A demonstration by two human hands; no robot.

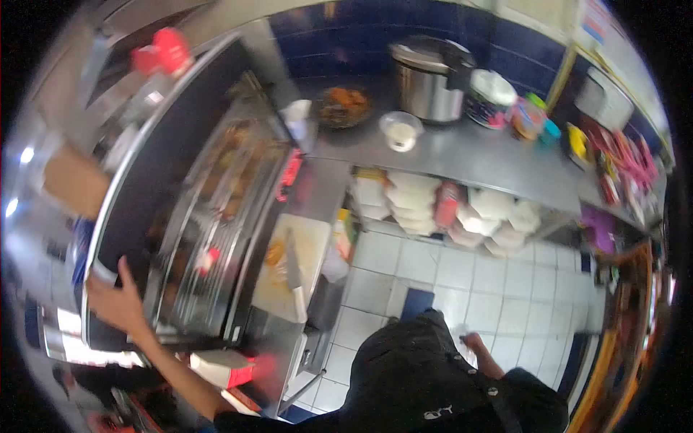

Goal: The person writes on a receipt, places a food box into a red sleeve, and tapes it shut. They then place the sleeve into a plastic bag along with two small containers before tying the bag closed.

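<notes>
My left hand (115, 303) reaches out at the left, fingers spread, against the lower corner of the dark-framed glass display case (173, 144). Blurred food and metal racks show inside the case. Low beside my body hangs my right hand (473, 340), small in view, its fingers curled near something clear and whitish that I cannot make out. Between the case and my body, a white cutting board (317, 245) holds a knife (292, 263) and some orange-yellow food pieces (275, 252).
Along the back steel counter (462, 159) stand a large steel cooker (429, 83), a plate of orange food (343, 107), a clear bowl (401, 131) and several containers. Stacked white boxes (411, 202) sit on the shelf below. A wooden shelf edge (624, 346) is at the right.
</notes>
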